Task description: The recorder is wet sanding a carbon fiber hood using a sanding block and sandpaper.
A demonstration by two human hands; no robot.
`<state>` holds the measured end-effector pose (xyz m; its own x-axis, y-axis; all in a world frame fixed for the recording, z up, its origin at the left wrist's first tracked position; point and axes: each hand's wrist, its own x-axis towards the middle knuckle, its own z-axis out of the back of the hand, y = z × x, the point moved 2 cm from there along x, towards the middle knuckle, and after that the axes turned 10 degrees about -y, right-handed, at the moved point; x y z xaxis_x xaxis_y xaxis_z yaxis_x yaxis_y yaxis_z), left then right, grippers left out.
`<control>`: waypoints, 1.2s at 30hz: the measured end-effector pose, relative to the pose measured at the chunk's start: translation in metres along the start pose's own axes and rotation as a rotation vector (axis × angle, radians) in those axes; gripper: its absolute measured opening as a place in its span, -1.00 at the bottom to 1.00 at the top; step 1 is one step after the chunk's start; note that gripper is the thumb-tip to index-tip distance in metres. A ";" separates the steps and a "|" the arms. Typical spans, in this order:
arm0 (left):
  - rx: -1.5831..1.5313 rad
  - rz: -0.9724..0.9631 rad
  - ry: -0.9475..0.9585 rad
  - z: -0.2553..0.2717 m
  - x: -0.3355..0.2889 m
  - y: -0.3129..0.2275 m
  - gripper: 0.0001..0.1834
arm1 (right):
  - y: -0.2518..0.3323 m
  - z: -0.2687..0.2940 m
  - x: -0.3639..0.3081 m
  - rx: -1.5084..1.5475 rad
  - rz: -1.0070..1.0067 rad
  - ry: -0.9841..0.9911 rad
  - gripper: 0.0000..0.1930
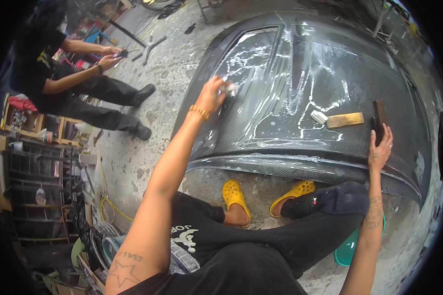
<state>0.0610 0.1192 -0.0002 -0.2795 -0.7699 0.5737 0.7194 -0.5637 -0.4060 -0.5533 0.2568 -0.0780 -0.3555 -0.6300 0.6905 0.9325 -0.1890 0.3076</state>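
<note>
A dark car hood with a woven carbon look lies in front of me, wet and streaked with whitish liquid. Over its left part, my left hand is closed around something small and greyish, too blurred to name. My right hand rests on the hood's near right area with its fingers apart, at the near end of a dark narrow block. Left of that block lie a yellowish wooden block and a small white-and-grey piece, end to end.
At the far left stands another person holding a small dark object in both hands. A metal stand is on the stained concrete floor. A teal basin sits by my right leg. Yellow cord and shelving are at left.
</note>
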 end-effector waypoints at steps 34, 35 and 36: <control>0.209 0.169 0.372 0.143 -0.130 0.018 -0.61 | 0.005 -0.047 -0.017 0.040 -0.038 0.043 -0.39; 0.191 0.084 0.303 0.109 -0.087 0.016 -0.62 | -0.003 -0.044 -0.006 0.026 -0.035 0.039 -0.39; 0.182 0.056 0.277 0.083 -0.050 0.012 -0.62 | -0.006 -0.041 -0.011 0.015 -0.048 0.048 -0.40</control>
<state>0.1368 0.1757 0.0250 -0.3804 -0.8645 0.3285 0.8336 -0.4744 -0.2831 -0.5527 0.2335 -0.1142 -0.3960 -0.6559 0.6426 0.9133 -0.2090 0.3495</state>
